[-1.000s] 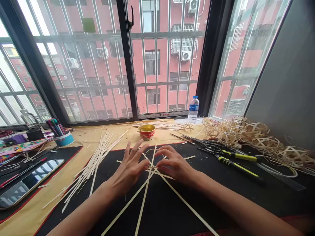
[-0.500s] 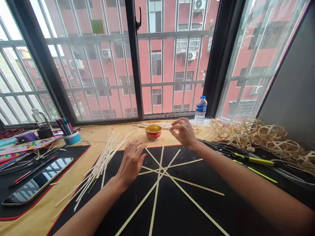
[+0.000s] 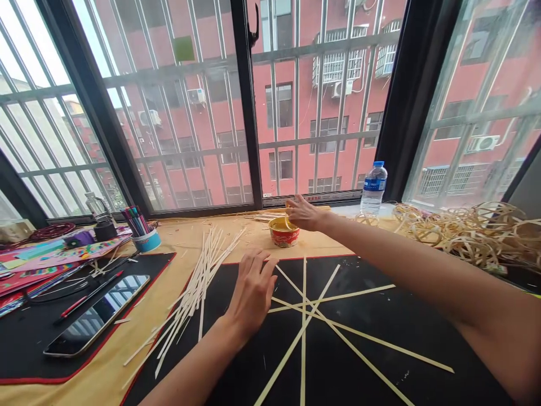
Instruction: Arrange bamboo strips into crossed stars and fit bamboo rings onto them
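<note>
My left hand (image 3: 253,290) lies flat with fingers apart on the black mat (image 3: 359,366), pressing the left ends of several thin pale strips (image 3: 315,307) that cross in a star. My right hand (image 3: 303,214) reaches far forward over the red and gold bowl (image 3: 284,232), its fingers curled at the bowl's rim. Whether they hold anything I cannot make out. A loose bundle of pale strips (image 3: 198,285) lies just left of my left hand.
A water bottle (image 3: 372,188) stands by the window frame. Woven strip balls and coils (image 3: 465,231) pile at the right. At the left lie a phone (image 3: 99,321), a red pen (image 3: 91,293), a cup of markers (image 3: 143,232) and colourful papers (image 3: 54,256).
My right hand left the crossed strips and moved forward to the bowl. My left hand stayed pressing on the strips. The view shifted left and up.
</note>
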{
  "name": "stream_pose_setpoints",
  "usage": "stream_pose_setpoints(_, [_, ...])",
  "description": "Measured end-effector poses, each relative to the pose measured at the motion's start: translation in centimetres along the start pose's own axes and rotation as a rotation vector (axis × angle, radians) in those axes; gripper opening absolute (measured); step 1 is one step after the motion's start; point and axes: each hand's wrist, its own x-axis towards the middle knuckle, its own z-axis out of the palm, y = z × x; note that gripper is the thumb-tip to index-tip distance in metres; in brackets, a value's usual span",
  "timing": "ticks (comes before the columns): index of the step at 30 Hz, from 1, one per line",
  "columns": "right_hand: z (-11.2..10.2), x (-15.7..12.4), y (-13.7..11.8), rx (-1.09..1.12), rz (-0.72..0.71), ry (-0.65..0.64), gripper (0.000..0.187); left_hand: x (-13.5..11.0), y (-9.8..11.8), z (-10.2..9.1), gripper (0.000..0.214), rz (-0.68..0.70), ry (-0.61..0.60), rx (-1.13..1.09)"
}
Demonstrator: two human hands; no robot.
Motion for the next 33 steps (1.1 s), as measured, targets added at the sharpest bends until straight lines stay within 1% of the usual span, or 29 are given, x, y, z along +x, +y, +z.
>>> stream_pose_setpoints(2, [-0.1, 0.0, 0.2, -0.033, 0.016, -0.009, 0.019, 0.0, 0.0, -0.1, 0.033, -0.013, -0.002, 0.006])
stream_pose_setpoints(5, [-0.2, -0.1, -0.1, -0.062, 0.021, -0.008, 0.022, 0.0, -0.2, -0.2, 0.031, -0.049, -0.005, 0.027])
stream_pose_setpoints(9, [-0.6, -0.4, -0.8, -0.063, 0.012, 0.009, 0.021, 0.2, -0.7, -0.4, 0.030, -0.128, -0.051, 0.066])
stream_pose_setpoints(13, [-1.8, -2.0, -0.3, -0.068, 0.061, 0.071, 0.022, 0.3, -1.5, -0.4, 0.027, -0.239, -0.170, 0.106])
stream_pose_setpoints(16, [-3.0, -4.8, -0.1, -0.065, 0.110, 0.134, 0.023, 0.3, -2.4, -0.4, 0.015, -0.337, -0.306, 0.127])
stream_pose_setpoints(17, [-3.3, -6.0, -0.3, -0.064, 0.125, 0.155, 0.024, 0.3, -2.8, -0.4, 0.014, -0.371, -0.350, 0.129])
stream_pose_setpoints(20, [-4.2, -9.6, -2.2, -0.047, 0.138, 0.227, 0.025, 0.4, -3.8, -0.6, 0.022, -0.466, -0.461, 0.118])
stream_pose_setpoints(22, [-4.5, -11.5, -4.4, 0.027, 0.059, 0.378, 0.021, 0.6, -4.4, -0.7, 0.024, -0.522, -0.524, 0.099])
stream_pose_setpoints(24, [-4.7, -12.6, -6.8, 0.093, -0.036, 0.490, 0.019, 0.6, -4.7, -0.8, 0.025, -0.573, -0.587, 0.077])
stream_pose_setpoints(26, [-4.9, -13.0, -9.0, 0.135, -0.105, 0.561, 0.021, 0.5, -5.0, -0.8, 0.025, -0.620, -0.649, 0.054])
stream_pose_setpoints(28, [-5.1, -12.8, -10.8, 0.145, -0.158, 0.591, 0.024, 0.3, -5.3, -0.7, 0.026, -0.653, -0.701, 0.027])
stream_pose_setpoints(30, [-5.4, -12.3, -12.0, 0.125, -0.197, 0.598, 0.026, 0.0, -5.6, -0.5, 0.026, -0.675, -0.736, -0.002])
stream_pose_setpoints(33, [-5.6, -11.8, -12.8, 0.070, -0.232, 0.574, 0.027, -0.2, -6.0, -0.3, 0.027, -0.700, -0.756, -0.040])
